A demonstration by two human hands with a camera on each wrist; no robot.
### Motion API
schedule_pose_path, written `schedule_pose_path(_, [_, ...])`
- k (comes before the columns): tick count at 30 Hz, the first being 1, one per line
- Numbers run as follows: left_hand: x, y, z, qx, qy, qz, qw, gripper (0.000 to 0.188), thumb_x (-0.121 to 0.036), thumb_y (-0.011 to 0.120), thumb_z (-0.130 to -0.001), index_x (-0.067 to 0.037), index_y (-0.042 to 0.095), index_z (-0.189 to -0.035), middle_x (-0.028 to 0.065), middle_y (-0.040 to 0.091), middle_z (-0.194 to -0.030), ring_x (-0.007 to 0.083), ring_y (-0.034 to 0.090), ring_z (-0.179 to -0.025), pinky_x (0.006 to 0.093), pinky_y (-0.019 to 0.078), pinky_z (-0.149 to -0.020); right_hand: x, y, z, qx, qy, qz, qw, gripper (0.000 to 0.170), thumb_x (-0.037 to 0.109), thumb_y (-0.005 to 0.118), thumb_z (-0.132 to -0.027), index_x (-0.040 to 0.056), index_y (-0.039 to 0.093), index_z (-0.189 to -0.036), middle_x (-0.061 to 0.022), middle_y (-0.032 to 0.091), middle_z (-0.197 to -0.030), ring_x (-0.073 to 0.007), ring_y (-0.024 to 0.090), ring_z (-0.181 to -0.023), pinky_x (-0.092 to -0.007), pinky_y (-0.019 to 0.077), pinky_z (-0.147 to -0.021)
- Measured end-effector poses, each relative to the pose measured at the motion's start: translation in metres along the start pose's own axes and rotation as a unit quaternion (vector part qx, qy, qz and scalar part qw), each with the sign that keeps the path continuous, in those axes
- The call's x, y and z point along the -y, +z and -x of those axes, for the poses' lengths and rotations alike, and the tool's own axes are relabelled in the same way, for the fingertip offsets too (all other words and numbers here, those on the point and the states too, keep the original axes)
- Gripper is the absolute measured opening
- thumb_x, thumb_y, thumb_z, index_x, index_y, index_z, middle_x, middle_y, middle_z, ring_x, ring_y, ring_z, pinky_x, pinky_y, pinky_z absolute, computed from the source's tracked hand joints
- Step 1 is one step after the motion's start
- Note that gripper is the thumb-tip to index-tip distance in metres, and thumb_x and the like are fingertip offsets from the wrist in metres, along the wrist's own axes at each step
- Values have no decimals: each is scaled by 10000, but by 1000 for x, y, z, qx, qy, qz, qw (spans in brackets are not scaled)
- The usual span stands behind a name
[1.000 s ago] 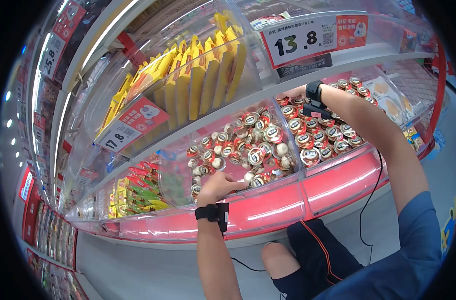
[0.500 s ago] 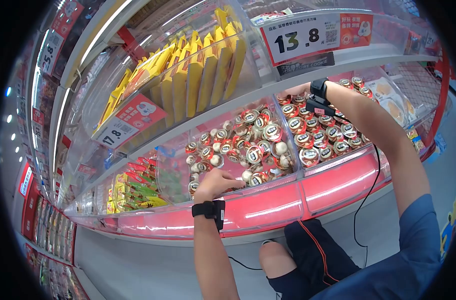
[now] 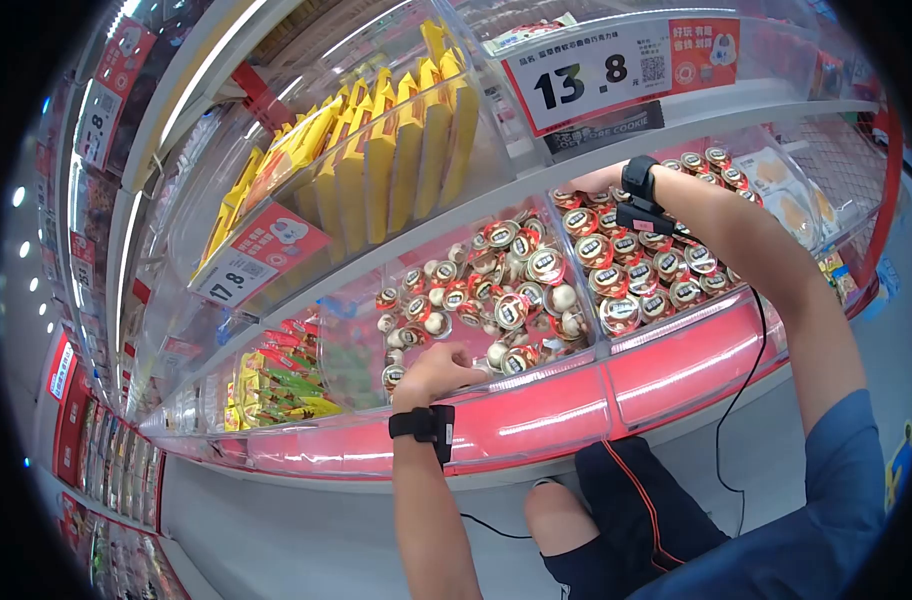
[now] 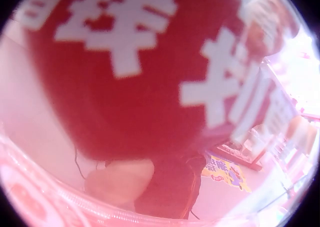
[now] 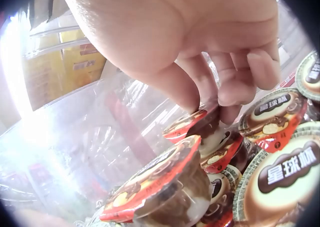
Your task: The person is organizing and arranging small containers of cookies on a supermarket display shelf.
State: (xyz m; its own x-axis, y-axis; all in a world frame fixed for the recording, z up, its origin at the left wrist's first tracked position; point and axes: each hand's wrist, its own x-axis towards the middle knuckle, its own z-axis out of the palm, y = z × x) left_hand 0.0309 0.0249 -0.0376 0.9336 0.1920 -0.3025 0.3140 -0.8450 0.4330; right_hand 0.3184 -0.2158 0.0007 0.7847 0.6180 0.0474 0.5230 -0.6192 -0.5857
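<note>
Small round cups with red and cream lids (image 3: 511,311) lie loosely in a clear bin. The left hand (image 3: 439,375) is over that bin's front left part, close to a few cups; its fingertips are partly hidden, and any grip cannot be made out. Red wrapping with white characters (image 4: 120,102) fills much of the left wrist view, blurred. In the right-hand bin, the right hand (image 3: 594,182) reaches to the back left corner, partly under the shelf edge. The right wrist view shows this hand (image 5: 185,42) pinching a cup (image 5: 186,126) with curled fingers, among other cups (image 5: 160,179).
Yellow packets (image 3: 381,165) fill an upper bin behind a clear front wall. A shelf rail (image 3: 716,122) runs above the cups, with a price sign (image 3: 601,78) over it. Bagged snacks (image 3: 281,380) lie at the left. A cable (image 3: 744,400) hangs below the right forearm.
The head view has shifted slightly. Both hands stay at nearly the same spots in their bins, and the cups show no clear change.
</note>
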Motion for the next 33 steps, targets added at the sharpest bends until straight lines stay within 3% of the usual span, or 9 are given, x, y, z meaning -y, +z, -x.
schedule_pose_path(3, [3,1,-5,-5,-3,11,1000,401,-315,720,-590,7,587,-789,91,603,-738,187,559,-696,312,447,-657,-6,4,-9,23,-1,15,1000,183,175,508,-845,28,607,-892,-54,578,-643,-145,507,-524,-303,390,-460])
schedule_pose_path(8, [3,1,-4,-10,6,29,1000,401,-303,714,-578,13,581,-786,83,596,-718,167,557,-662,304,451,-613,-12,1,-3,41,7,-82,996,176,183,516,-854,41,614,-889,-29,585,-672,-123,512,-545,-298,384,-463])
schedule_pose_path(16, [1,-1,-4,0,-4,30,1000,386,-295,713,-585,11,601,-791,100,626,-754,185,593,-710,307,465,-658,1,-5,14,59,45,-101,992,157,197,565,-835,53,607,-878,-19,566,-658,-108,486,-537,-293,374,-460])
schedule_pose_path(19, [2,-1,-3,-2,0,35,999,389,-293,723,-587,8,614,-808,102,635,-779,191,605,-740,308,473,-686,16,-4,25,-8,42,-2,999,152,190,557,-824,54,598,-877,-19,560,-657,-104,465,-519,-281,362,-452])
schedule_pose_path(24, [4,0,-7,22,-6,16,1000,423,-306,750,-578,-24,642,-873,93,637,-840,195,609,-793,312,480,-723,1,-2,17,67,56,-115,989,164,229,547,-824,68,567,-801,-12,540,-637,-93,432,-484,-260,307,-415])
schedule_pose_path(27, [0,-1,-2,3,3,2,1000,348,-256,742,-636,-24,642,-876,56,622,-748,131,568,-699,269,461,-649,1,-4,17,89,61,-130,986,172,244,549,-827,79,559,-780,0,524,-626,-89,409,-468,-255,290,-409])
schedule_pose_path(28, [1,0,-2,-2,-4,-9,1000,350,-260,740,-634,-25,640,-874,54,619,-743,131,565,-694,271,459,-643,1,-6,17,91,75,-124,985,240,293,572,-819,64,601,-883,-35,571,-665,-109,463,-472,-263,353,-422])
schedule_pose_path(33, [1,-2,-6,29,11,-41,999,360,-261,721,-623,-31,626,-883,53,600,-716,136,550,-673,285,447,-619,4,-19,40,27,-9,15,999,333,328,591,-804,58,604,-997,-90,616,-749,-171,548,-552,-303,430,-498])
